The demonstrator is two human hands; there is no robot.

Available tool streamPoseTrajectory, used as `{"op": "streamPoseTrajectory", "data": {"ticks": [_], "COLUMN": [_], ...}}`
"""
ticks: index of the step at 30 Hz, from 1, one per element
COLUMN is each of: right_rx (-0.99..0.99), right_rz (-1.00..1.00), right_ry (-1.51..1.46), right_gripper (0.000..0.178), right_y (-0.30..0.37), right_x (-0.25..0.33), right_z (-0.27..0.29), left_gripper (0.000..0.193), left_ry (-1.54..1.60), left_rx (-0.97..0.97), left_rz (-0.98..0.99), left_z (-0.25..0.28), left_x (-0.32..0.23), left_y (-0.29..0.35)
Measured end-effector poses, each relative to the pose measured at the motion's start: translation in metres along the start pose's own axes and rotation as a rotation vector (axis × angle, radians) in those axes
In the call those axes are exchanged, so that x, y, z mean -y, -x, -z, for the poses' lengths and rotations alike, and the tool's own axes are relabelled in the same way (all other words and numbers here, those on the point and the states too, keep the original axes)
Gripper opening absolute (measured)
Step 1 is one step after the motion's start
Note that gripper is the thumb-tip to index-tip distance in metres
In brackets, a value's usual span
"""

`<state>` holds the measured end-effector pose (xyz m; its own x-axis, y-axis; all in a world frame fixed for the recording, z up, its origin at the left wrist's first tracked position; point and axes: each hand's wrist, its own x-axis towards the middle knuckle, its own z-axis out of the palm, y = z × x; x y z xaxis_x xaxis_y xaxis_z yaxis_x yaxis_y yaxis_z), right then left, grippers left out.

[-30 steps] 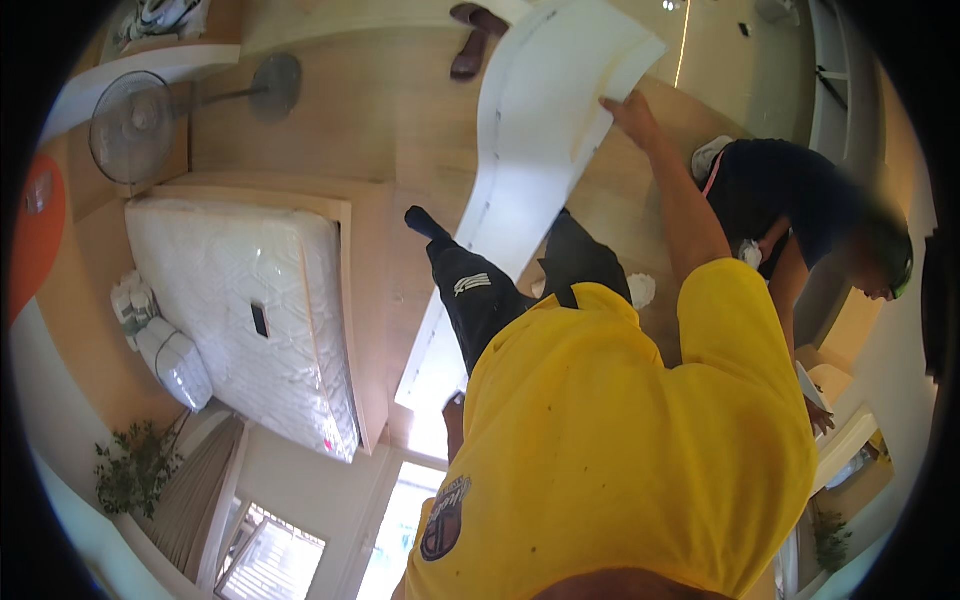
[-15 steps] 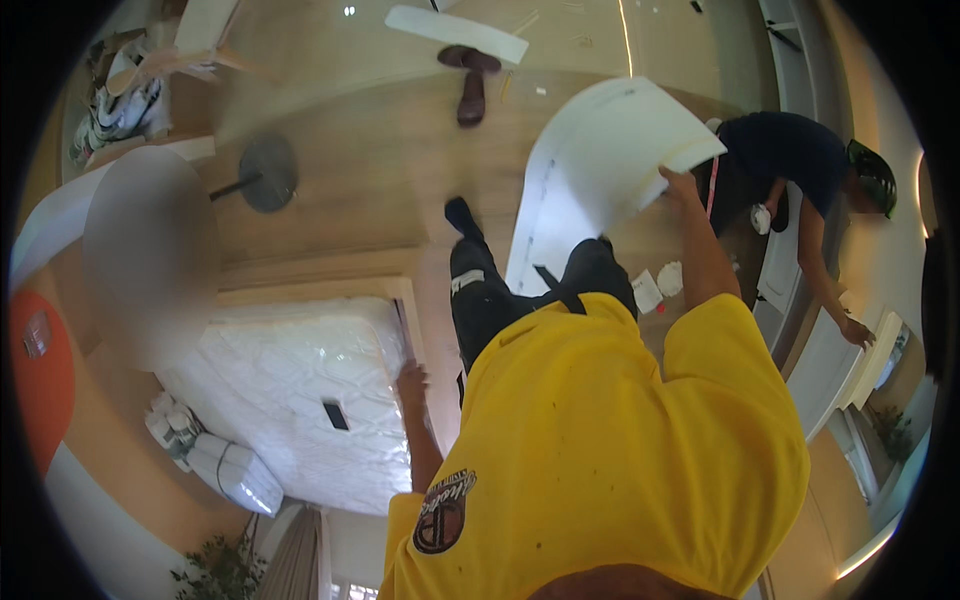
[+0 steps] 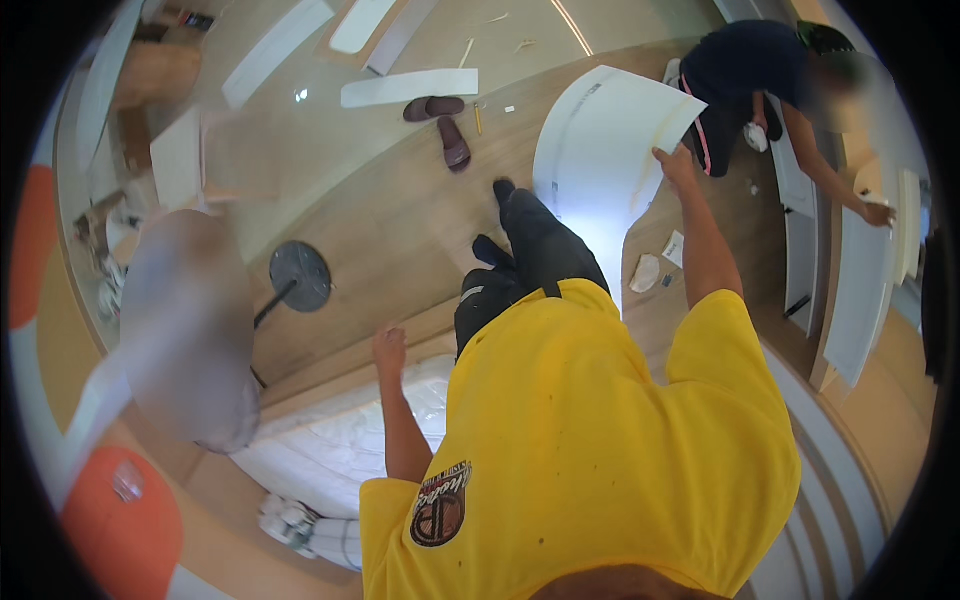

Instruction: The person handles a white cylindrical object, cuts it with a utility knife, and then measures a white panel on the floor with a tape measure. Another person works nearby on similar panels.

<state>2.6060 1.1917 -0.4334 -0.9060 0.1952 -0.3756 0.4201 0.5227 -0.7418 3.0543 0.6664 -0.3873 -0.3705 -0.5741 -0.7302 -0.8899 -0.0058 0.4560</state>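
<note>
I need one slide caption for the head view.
Right hand grips a white panel; left hand hangs near the mattress.

Right hand (image 3: 677, 166) grips white panel (image 3: 608, 140); left hand (image 3: 390, 350) hangs loose.

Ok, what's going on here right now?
The person's right hand grips the edge of a large white sheet, which is to the right of the legs. The left hand is out near the mattress, with nothing visible in it. On the right, a co-worker bends over, one hand at a white panel.
</note>
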Motion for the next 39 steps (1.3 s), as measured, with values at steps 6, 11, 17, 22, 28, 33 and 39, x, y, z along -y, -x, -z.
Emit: {"op": "streamPoseTrajectory", "data": {"ticks": [6,11,17,22,28,33,39], "right_rx": [-0.048,-0.015,0.001,-0.026,-0.025,-0.024,0.014], "right_rz": [-0.007,-0.146,-0.217,-0.212,-0.257,-0.252,-0.305], "right_ry": [0.001,0.095,0.004,0.044,-0.046,0.067,0.014], "right_gripper": [0.033,0.036,0.037,0.037,0.036,0.038,0.04], "right_y": [-0.014,-0.036,-0.063,-0.071,-0.08,-0.075,-0.084], "right_x": [0.002,-0.001,-0.013,-0.015,-0.036,-0.033,-0.026], "right_z": [-0.008,-0.018,-0.01,-0.017,-0.019,-0.021,-0.029], "left_gripper": [0.04,0.038,0.033,0.034,0.042,0.043,0.042], "left_ry": [-0.262,-0.108,-0.14,-0.616,-0.323,-0.306,-0.408], "left_rx": [0.138,0.097,0.18,0.216,0.172,0.125,0.207], "left_rz": [-0.261,0.016,-0.072,-0.267,-0.25,-0.318,-0.113], "left_z": [-0.036,-0.042,-0.048,-0.046,-0.06,-0.059,-0.046], "left_x": [-0.1,-0.16,-0.173,-0.217,-0.322,-0.366,-0.351], "left_y": [-0.057,-0.06,-0.094,-0.149,-0.184,-0.164,-0.133]}}
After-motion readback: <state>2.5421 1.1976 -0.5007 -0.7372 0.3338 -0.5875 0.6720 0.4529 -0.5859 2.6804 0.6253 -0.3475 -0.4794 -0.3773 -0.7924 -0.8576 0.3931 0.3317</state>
